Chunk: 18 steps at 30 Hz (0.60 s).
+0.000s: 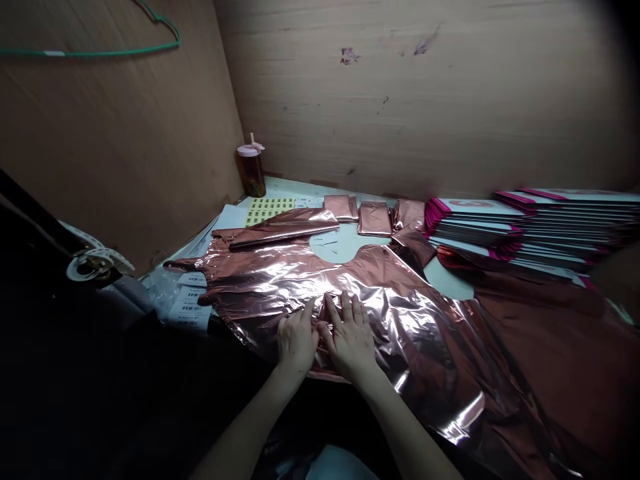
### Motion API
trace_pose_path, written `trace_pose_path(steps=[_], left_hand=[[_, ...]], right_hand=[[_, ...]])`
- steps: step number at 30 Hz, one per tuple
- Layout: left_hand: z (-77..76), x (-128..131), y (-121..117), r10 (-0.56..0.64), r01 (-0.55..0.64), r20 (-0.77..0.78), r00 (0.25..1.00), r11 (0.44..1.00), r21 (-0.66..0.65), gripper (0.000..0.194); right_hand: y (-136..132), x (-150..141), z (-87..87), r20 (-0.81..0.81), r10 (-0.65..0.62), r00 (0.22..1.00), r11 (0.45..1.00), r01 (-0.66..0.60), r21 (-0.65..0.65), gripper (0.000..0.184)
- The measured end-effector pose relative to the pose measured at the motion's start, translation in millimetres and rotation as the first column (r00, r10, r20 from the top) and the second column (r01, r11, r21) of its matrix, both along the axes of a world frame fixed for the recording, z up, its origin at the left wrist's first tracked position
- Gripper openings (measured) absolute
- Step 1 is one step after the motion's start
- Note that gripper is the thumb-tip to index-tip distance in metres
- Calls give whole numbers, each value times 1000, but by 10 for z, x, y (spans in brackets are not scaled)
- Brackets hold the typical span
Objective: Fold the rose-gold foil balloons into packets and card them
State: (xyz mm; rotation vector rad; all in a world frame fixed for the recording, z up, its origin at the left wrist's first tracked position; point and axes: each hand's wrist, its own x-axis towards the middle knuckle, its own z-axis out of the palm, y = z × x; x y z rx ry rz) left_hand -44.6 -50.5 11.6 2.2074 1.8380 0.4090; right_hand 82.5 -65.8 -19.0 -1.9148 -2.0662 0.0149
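Observation:
A large, flat, shiny rose-gold foil balloon (280, 273) lies spread over the table, creased, with a rounded notch along its far edge. My left hand (296, 343) rests on its near middle part, fingers stretched forward on the foil. Just to the right, my right hand (353, 333) presses on the same foil with its fingers spread. Between the two hands, which nearly touch at the thumbs, the foil rises in a small crease. Beyond the notch sit several folded rose-gold foil packets (375, 219).
Stacks of pink-edged white packages (480, 217) stand at the back right. More dark rose foil (555, 353) covers the right side. A lidded cup (251, 170), a yellow label sheet (270, 210) and barcode labels (190, 307) are on the left. A green hanger (115, 52) hangs on the wall.

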Motion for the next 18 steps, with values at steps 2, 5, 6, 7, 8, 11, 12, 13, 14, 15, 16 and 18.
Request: trace_pose_path(steps=[2, 5, 6, 7, 8, 11, 12, 13, 14, 15, 16, 18], left_hand=[[-20, -55, 32, -134, 136, -31, 990, 987, 82, 50], [-112, -195, 35, -259, 272, -90, 962, 944, 188, 47], [-156, -257, 16, -283, 300, -109, 953, 929, 218, 45], [-203, -324, -14, -312, 335, -129, 941, 910, 246, 45], [-249, -392, -53, -347, 376, -152, 926, 886, 270, 48], [-359, -563, -193, -421, 470, -213, 882, 823, 319, 88], [-383, -604, -232, -432, 486, -228, 873, 810, 329, 102], [-402, -638, -260, -431, 492, -242, 869, 801, 341, 108], [-418, -668, -274, -423, 493, -259, 868, 791, 362, 106], [-437, -697, -273, -413, 497, -282, 866, 773, 394, 96], [-460, -725, -258, -408, 511, -313, 858, 743, 433, 83], [-531, -777, -201, -406, 557, -384, 830, 654, 512, 58]], right_hand=[[-51, 31, 3, 11, 34, 999, 999, -33, -34, 72], [-84, 153, 17, 48, 148, 988, 986, -144, -83, 87], [-48, 223, 21, 63, 188, 980, 978, -182, -99, 87], [22, 307, 26, 80, 221, 972, 970, -211, -117, 85], [133, 403, 33, 99, 240, 966, 964, -225, -139, 81], [687, 712, 79, 174, 236, 956, 954, -194, -228, 70], [924, 802, 101, 194, 225, 955, 953, -174, -246, 67], [1170, 878, 126, 209, 207, 956, 955, -152, -254, 65], [1416, 937, 150, 216, 186, 958, 959, -130, -251, 63], [1653, 979, 172, 219, 164, 962, 964, -110, -241, 62], [1874, 1005, 190, 220, 142, 965, 970, -91, -226, 61], [2249, 1019, 214, 223, 103, 969, 979, -59, -198, 59]])
